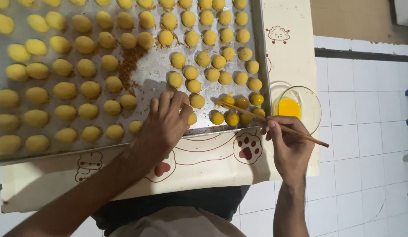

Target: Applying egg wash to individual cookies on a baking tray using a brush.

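Observation:
A large metal baking tray [258, 48] lies on a cream mat with several rows of small yellow dough balls [89, 90]. My left hand [166, 125] rests on the tray's near edge, fingers curled over one ball [192, 118]. My right hand [289, 147] holds a thin wooden brush [274, 124], its tip over the glossy balls [232, 117] in the tray's near right corner. The balls there shine darker orange than the matte ones elsewhere.
A small glass bowl [309, 107] of orange egg yolk stands just right of the tray on the mat [212, 162], which has paw and animal prints. Brown crumbs [127, 66] are scattered mid-tray. White tiled floor [366, 131] lies to the right.

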